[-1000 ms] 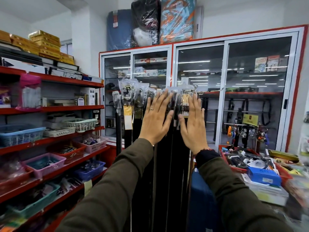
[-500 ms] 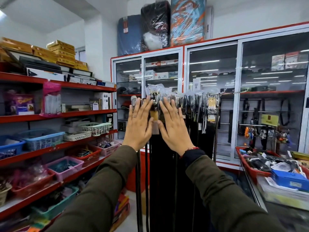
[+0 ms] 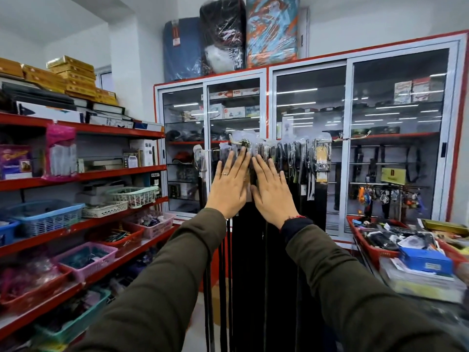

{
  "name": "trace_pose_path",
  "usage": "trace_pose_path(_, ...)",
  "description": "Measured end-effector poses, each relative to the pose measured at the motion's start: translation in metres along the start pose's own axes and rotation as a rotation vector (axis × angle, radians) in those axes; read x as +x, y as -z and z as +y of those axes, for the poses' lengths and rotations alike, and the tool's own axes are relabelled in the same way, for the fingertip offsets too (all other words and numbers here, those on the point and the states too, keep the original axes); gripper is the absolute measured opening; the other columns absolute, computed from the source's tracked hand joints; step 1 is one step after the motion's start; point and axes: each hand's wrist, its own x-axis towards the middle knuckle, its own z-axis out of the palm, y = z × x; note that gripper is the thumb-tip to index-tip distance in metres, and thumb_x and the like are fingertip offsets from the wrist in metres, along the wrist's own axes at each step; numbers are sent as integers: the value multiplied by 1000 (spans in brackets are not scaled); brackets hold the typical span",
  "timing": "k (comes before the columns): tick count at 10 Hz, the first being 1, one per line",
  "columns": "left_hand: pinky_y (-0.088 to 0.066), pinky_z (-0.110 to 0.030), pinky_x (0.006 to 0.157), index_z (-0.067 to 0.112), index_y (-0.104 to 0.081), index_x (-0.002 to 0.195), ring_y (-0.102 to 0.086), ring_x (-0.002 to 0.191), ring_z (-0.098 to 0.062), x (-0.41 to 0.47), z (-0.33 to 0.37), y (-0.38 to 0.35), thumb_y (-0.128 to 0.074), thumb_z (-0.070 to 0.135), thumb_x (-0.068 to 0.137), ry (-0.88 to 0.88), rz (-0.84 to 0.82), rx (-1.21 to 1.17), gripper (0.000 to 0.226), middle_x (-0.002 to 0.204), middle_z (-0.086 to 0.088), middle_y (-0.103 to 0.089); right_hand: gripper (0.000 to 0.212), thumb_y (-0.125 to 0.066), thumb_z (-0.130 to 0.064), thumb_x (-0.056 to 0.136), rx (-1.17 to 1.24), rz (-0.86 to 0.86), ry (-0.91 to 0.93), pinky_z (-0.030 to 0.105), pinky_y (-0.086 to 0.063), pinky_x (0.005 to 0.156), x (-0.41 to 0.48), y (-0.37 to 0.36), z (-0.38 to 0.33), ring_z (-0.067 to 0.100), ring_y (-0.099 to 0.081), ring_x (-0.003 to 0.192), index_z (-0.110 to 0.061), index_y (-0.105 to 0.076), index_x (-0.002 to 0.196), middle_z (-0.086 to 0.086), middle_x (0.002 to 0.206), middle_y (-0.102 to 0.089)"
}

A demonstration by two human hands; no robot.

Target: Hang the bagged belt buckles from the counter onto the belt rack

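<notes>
Both your palms are flat against the hanging belts (image 3: pixel 253 250), left hand (image 3: pixel 228 185) and right hand (image 3: pixel 271 193) side by side with fingers (image 3: pixel 228 162) straight, lightly fanned and pinching nothing, just under the bagged buckles (image 3: pixel 243 146) already up on the rack (image 3: pixel 291 146) in front of the glass cabinet (image 3: pixel 380 123). Those bags are thin, crinkly clear plastic over small hard metal shapes, the belts long, smooth and black. Push too hard and the crowded row may swing, slipping a bag off its hook.
</notes>
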Motion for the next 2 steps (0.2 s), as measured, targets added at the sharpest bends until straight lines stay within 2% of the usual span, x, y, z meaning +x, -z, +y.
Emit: trace_pose_path(2,-3,-53,125,18,-7,159,3,156,-27,-15,23,9,-41,34,96,78,129,58,74,169,-4,0,66,-42,-36,102,35,56,25,55,-15,125,-39,44,19,18,3,157,-24,-11,159,-5,170,-2)
